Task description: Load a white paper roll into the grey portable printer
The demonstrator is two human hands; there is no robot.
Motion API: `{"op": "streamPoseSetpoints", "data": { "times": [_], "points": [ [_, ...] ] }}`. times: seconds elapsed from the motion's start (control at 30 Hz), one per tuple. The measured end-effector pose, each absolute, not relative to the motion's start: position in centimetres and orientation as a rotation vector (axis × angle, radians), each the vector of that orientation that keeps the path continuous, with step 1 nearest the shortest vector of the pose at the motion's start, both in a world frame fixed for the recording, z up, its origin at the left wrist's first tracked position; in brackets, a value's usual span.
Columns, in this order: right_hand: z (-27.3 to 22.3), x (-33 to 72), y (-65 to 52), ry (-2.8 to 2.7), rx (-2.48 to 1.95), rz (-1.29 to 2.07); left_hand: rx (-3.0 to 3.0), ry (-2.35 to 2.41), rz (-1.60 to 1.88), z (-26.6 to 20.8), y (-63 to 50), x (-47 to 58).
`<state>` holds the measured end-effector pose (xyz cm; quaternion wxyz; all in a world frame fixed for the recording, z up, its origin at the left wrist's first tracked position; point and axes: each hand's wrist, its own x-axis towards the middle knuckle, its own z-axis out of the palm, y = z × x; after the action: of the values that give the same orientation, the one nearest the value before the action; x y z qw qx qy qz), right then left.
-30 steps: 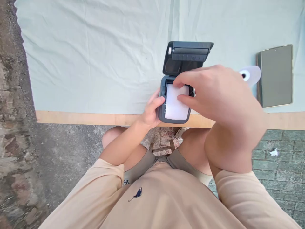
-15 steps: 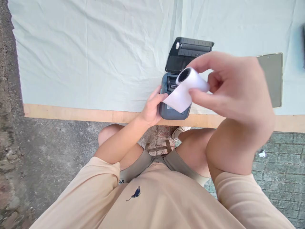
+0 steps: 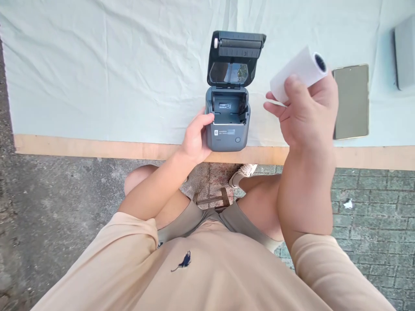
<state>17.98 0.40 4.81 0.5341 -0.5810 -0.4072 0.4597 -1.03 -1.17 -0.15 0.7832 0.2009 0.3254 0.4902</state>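
Observation:
A dark grey label printer (image 3: pixel 227 140) stands at the table's front edge with its lid tipped back and its paper bay showing. My left hand (image 3: pixel 197 136) grips the printer's left side, thumb on the rim of the bay. To the right of the printer, above the cloth, my right hand (image 3: pixel 306 106) holds a white paper roll (image 3: pixel 296 71) between thumb and fingers. The roll's dark hollow core faces right, and a loose flap of paper hangs at its left end.
A phone (image 3: pixel 352 101) lies on the pale cloth (image 3: pixel 145 65) right of my right hand. Farther right is a white box-like object (image 3: pixel 405 54), cut off by the picture's edge. The table's wooden edge (image 3: pixel 97 144) runs along the front.
My right hand has moved the paper roll away from above the printer to the right and turned it, so the core now faces right. The paper bay has come into full view.

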Motion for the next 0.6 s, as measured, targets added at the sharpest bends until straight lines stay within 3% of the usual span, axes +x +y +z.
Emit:
{"op": "streamPoseSetpoints", "data": {
  "times": [0.2,0.37,0.6],
  "points": [
    [2.8,18.1,1.2,-1.507,-1.674,0.541,0.437,0.698,1.063,-0.4,-1.1,-1.2],
    [3.4,18.1,0.7,-1.688,-1.936,0.501,0.447,0.692,1.049,-0.5,-1.1,-1.3],
    [5.7,21.0,-0.9,-1.895,-1.845,0.61,0.477,0.706,1.028,-0.5,-0.8,-1.2]
  ]
}}
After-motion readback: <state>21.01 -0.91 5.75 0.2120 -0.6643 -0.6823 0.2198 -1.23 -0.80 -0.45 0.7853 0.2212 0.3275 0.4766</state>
